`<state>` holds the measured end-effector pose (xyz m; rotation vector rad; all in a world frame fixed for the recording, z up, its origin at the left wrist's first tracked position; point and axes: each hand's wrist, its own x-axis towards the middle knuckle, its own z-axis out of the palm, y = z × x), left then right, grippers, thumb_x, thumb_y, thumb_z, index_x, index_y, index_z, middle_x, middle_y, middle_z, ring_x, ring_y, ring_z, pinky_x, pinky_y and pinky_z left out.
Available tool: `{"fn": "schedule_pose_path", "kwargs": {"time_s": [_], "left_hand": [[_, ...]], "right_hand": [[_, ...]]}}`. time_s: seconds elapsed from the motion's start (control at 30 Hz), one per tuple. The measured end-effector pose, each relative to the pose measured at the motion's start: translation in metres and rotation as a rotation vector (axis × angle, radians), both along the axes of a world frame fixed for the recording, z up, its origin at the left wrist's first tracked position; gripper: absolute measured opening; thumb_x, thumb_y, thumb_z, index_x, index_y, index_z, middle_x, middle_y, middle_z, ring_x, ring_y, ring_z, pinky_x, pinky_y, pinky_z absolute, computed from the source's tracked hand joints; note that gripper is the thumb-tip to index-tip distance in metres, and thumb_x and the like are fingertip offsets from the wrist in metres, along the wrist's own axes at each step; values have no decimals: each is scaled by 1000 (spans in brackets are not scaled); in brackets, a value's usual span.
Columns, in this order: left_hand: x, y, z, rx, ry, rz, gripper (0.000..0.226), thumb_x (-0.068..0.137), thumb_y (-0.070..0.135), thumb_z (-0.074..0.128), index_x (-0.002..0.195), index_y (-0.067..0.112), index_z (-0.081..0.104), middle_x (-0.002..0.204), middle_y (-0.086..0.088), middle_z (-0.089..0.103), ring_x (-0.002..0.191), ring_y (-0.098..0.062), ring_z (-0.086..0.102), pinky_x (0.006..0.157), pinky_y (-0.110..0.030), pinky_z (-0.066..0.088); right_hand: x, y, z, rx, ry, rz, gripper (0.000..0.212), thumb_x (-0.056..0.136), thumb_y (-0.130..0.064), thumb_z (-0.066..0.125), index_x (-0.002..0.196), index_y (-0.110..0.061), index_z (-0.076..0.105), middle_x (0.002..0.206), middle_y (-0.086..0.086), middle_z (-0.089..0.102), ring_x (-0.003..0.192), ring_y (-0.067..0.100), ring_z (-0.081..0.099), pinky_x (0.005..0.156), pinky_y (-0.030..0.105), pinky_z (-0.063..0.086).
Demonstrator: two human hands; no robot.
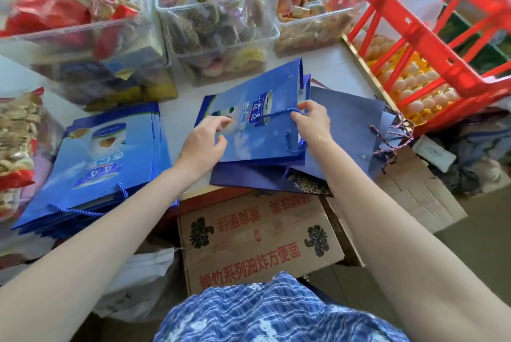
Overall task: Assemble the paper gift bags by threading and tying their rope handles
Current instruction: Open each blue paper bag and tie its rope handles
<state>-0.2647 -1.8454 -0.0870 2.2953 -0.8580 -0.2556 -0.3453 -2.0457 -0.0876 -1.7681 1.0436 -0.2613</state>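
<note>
A flat blue paper gift bag (257, 120) lies on the white table (334, 65). The right hand (312, 120) pinches its blue rope handle (279, 113) near the bag's top edge — the left hand (204, 142) rests on the bag with curled fingers. At 9 o'clock lies a stack of finished bags (105, 162); at 1 o'clock, a red plastic crate (431, 26).

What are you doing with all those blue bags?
A person is putting rope handles on flat blue paper gift bags. The right hand pinches a blue twisted rope at the edge of the top blue printed bag, while the left hand rests on that bag with curled fingers. It lies on other flat bags over a brown cardboard box. A stack of blue bags with handles lies to the left.
</note>
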Motion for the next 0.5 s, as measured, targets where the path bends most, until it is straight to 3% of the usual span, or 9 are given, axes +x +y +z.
{"fn": "schedule_pose_path", "kwargs": {"time_s": [0.07, 0.13, 0.17, 0.23, 0.27, 0.33, 0.4, 0.5], "left_hand": [[-4, -16, 13, -99, -54, -14, 40, 86, -4, 48, 125, 6, 54, 122, -13, 55, 109, -27, 55, 92, -32, 43], [-11, -34, 28, -204, -132, -77, 45, 88, -1, 50, 132, 6, 46, 135, -10, 48, 121, -26, 47, 103, -33, 37], [-14, -43, 36, -254, -181, -122, 48, 88, 1, 50, 136, 5, 43, 140, -7, 43, 127, -23, 41, 108, -27, 30], [-18, -61, 53, -296, -297, -241, 52, 89, 5, 47, 140, 7, 39, 143, 1, 37, 130, -19, 31, 107, -18, 20], [-19, -67, 58, -283, -367, -316, 50, 88, 9, 46, 138, 8, 42, 141, 2, 40, 127, -18, 30, 106, -22, 21], [-19, -76, 59, -200, -477, -441, 46, 86, 23, 41, 130, 12, 53, 129, 0, 56, 119, -18, 38, 99, -34, 27], [-20, -74, 55, -112, -471, -499, 45, 82, 37, 41, 117, 17, 62, 110, 0, 66, 106, -21, 52, 86, -33, 26], [-18, -67, 49, -24, -322, -470, 58, 72, 56, 41, 105, 16, 66, 103, -1, 67, 98, -22, 58, 86, -31, 26]], "right_hand": [[-16, -33, 35, -13, 4, 106, 12, 87, -9, 58, 91, -20, 59, 84, 5, 59, 75, 17, 62, 62, 25, 49], [-36, -60, 77, -81, 117, 296, 13, 90, -9, 57, 95, -21, 57, 72, 2, 54, 49, 4, 53, 44, 14, 40], [-44, -69, 96, -135, 172, 384, 14, 90, -9, 59, 93, -23, 59, 70, 0, 53, 44, 0, 50, 42, 12, 38], [-57, -78, 125, -204, 237, 530, 17, 87, -9, 63, 93, -25, 64, 70, -1, 58, 52, -1, 54, 51, 14, 43], [-62, -79, 132, -210, 265, 590, 17, 86, -10, 66, 96, -24, 66, 70, -3, 62, 59, 2, 55, 58, 17, 45], [-72, -75, 135, -211, 308, 680, 19, 85, -10, 68, 101, -21, 68, 63, -13, 64, 58, -1, 56, 58, 16, 47], [-79, -74, 128, -98, 292, 699, 21, 86, -8, 65, 106, -14, 69, 73, -10, 70, 64, 2, 62, 62, 19, 55], [-90, -75, 105, 33, 286, 733, 21, 88, -8, 62, 108, -8, 70, 93, 6, 71, 79, 13, 65, 74, 25, 56]]}}
